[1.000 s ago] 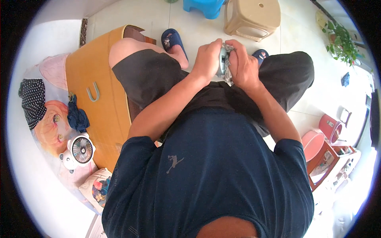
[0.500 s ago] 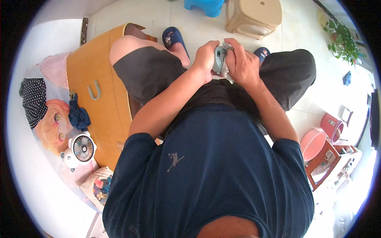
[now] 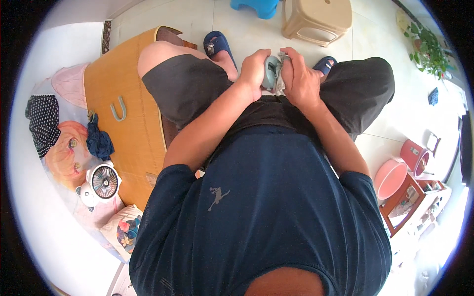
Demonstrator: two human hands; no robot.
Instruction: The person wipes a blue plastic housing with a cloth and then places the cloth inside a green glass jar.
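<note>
I have the left hand (image 3: 253, 72) curling its fingers round a grey device (image 3: 270, 72), likely light, stiff, best held by its sides; opposite those fingers, the right hand (image 3: 302, 82) pinches soft-looking cloth (image 3: 280, 85).

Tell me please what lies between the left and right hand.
The head view shows a rounded grey-green object against the left hand and crumpled whitish material against the right hand.

Beyond the grip: beige stool (image 3: 318, 15) and blue stool (image 3: 257, 7). Left of the grip: white fan (image 3: 104, 182). Right of the grip: green plant (image 3: 430, 53), pink basin (image 3: 391, 179).
</note>
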